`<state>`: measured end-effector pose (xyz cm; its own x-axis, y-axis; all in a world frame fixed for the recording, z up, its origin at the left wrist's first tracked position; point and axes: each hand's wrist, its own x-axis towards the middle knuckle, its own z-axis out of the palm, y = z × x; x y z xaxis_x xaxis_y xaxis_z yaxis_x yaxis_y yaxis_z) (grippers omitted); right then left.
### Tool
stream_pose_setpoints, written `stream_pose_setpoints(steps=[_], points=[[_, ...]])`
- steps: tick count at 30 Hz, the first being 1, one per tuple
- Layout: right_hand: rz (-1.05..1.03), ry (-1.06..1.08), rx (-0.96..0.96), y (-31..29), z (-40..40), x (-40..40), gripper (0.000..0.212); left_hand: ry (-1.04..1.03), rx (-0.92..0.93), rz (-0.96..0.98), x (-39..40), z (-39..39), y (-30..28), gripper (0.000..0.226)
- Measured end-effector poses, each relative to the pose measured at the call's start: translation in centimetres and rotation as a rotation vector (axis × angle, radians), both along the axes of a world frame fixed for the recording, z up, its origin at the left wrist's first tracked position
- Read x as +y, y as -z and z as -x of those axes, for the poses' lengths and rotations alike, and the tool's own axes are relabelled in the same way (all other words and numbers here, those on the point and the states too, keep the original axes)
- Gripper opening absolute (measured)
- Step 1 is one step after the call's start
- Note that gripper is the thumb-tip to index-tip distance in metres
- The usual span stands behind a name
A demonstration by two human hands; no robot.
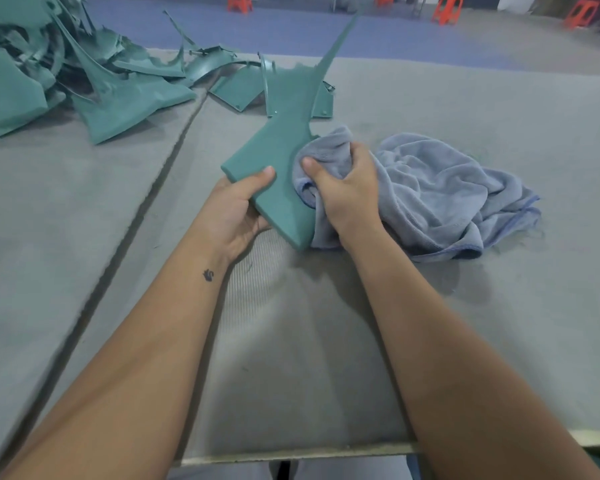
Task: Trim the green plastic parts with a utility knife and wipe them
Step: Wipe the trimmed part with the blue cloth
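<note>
The green plastic part [274, 168], a long moulded panel with a broad near end and a thin spike running away from the person, is held tilted above the grey felt-covered bench [465, 323]. The left hand [236, 213] takes the broad end, thumb on the top face and fingers curled under: a closed grip on the thickest section. The right hand [347, 188] is bunched round a fold of the blue-grey microfibre cloth [440, 195] and presses it against the panel's right edge; the rest of the cloth trails on the bench.

The panel looks light and fairly stiff at the broad end, but the spike is thin and probably flexes (likely to whip or crack if taken by the tip). Its smooth face may slip, so holding by the thick end suits it. A pile of similar green parts and offcuts [66, 74] lies far left. No utility knife is visible.
</note>
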<state>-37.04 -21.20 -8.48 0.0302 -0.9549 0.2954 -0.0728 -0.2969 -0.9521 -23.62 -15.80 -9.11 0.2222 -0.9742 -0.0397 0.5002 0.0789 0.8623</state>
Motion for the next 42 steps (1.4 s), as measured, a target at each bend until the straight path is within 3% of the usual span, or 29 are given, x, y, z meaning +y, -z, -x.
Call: stream_pose_setpoints(steps=[3,7,9,13,17,20,23,28,32,33,35,36,37,40,42], points=[[0.048,0.064,0.072,-0.1,0.0,-0.4,0.014,0.005,-0.029,-0.003,0.0,0.0,0.1,0.020],[0.085,0.114,0.127,0.3,0.2,-0.8,0.035,-0.014,-0.025,-0.013,0.0,-0.1,0.1,0.018],[0.000,0.071,0.012,0.3,0.1,-0.4,0.031,-0.026,-0.010,-0.013,-0.1,-0.2,0.1,0.020],[-0.255,0.029,-0.496,-0.4,0.1,-0.2,0.034,-0.081,0.136,-0.005,-0.2,-0.4,-0.2,0.020],[-0.431,-0.101,-0.455,-0.8,0.1,-0.6,0.049,-0.123,0.191,0.022,-0.1,-0.2,-0.3,0.017],[-0.411,0.028,-0.394,-0.7,0.1,0.0,0.046,-0.139,0.172,0.016,-0.1,-0.3,-0.3,0.016],[-0.504,0.105,-0.569,-1.0,0.5,-0.8,0.046,-0.190,0.161,-0.001,-0.1,-0.5,-0.4,0.017],[-0.483,0.079,-0.601,-0.7,0.1,-0.2,0.045,-0.232,0.209,-0.034,0.0,-0.6,-0.8,0.020],[-0.580,0.143,-0.756,-0.8,1.4,-1.5,0.046,-0.239,0.281,-0.039,0.5,-1.0,-1.0,0.021],[-0.609,0.074,-0.739,-0.9,1.5,-1.5,0.040,-0.260,0.286,-0.036,0.5,-1.1,-1.1,0.019],[-0.712,-0.297,-0.761,-1.5,0.9,-0.6,0.020,-0.292,0.314,-0.001,0.4,-0.9,-1.2,0.015],[-0.675,-0.463,-0.692,-1.5,0.3,0.1,0.016,-0.286,0.328,0.034,0.2,-0.7,-1.2,0.015],[-0.535,-0.490,-0.492,-1.4,-0.1,0.7,0.014,-0.262,0.332,0.071,0.1,-0.5,-1.1,0.017],[-0.205,-0.422,-0.080,-0.5,-0.6,1.6,0.018,-0.187,0.320,0.127,0.1,-0.1,-1.1,0.030],[-0.117,-0.399,0.002,-0.3,-0.3,1.5,0.023,-0.169,0.324,0.138,0.1,-0.2,-1.0,0.033]])
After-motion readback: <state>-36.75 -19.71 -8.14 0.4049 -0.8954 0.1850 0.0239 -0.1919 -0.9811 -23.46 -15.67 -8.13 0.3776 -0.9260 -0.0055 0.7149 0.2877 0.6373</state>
